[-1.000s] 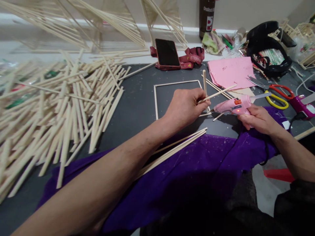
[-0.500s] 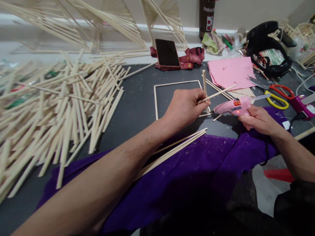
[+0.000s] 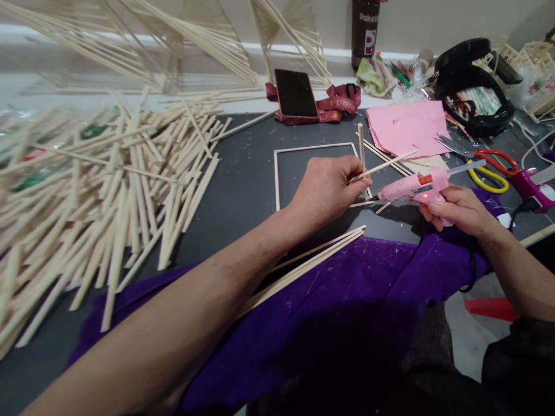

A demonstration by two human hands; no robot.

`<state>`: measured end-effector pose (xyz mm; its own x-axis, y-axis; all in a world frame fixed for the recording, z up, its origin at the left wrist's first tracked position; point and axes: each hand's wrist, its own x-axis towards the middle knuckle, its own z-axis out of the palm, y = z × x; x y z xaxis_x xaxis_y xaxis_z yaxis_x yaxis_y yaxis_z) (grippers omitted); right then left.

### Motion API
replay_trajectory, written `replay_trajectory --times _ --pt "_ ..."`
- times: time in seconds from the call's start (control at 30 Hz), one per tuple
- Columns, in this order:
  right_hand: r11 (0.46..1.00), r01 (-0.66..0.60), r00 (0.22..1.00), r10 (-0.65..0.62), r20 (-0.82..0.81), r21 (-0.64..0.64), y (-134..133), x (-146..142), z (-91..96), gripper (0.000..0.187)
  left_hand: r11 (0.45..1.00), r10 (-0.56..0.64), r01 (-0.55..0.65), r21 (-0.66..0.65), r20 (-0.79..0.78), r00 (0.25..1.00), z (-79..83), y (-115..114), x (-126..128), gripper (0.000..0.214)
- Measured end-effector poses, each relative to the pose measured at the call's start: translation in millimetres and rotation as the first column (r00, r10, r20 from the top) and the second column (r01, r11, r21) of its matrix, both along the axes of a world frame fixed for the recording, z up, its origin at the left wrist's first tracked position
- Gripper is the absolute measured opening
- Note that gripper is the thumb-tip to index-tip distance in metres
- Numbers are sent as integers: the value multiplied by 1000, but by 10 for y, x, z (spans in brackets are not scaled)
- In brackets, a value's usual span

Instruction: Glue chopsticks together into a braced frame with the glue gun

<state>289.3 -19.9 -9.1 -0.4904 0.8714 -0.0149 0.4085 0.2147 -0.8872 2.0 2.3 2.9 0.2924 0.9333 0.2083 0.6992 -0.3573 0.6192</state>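
A thin wooden stick (image 3: 392,163) is pinched between the thumb and fingers of my left hand (image 3: 329,182), its free end pointing to the upper right. Behind those fingers a thicker stick (image 3: 361,141) stands upright; whether the hand also grips it I cannot tell. My right hand (image 3: 459,211) is closed round the handle of a pink glue gun (image 3: 422,185) with a lit orange light and a clear glue stick in its back. The gun's nozzle is at the near right corner of a square stick frame (image 3: 316,148) lying on the table, partly hidden by my left hand.
A large pile of sticks (image 3: 117,185) covers the left side. More sticks (image 3: 307,263) lie on purple cloth (image 3: 338,323) in front. Behind are a phone (image 3: 296,93), a lanyard (image 3: 340,104) and pink paper (image 3: 410,127). Scissors (image 3: 489,167) lie at right, a bottle (image 3: 364,34) behind.
The glue gun and my right hand have shifted slightly right, the nozzle staying near the frame's corner. My left hand keeps its place with the stick.
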Motion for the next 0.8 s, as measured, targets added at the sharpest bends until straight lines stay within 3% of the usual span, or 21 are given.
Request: replay_trajectory --times 0.27,0.47,0.67,0.8 --pt "983 180 982 -181 -60 -32 36 22 36 38 1000 -3 3 6 3 1000 -2 4 -17 16" --pt "872 488 840 -476 -260 -18 144 95 -6 46 999 -33 34 38 -16 999 -6 30 -58 18" --pt "780 611 712 -616 -338 -134 305 196 -40 51 998 -46 48 50 -27 999 -6 34 -48 21" --pt "743 644 681 -665 -307 -180 475 154 -66 39 997 -45 46 56 -30 999 -2 33 -45 21"
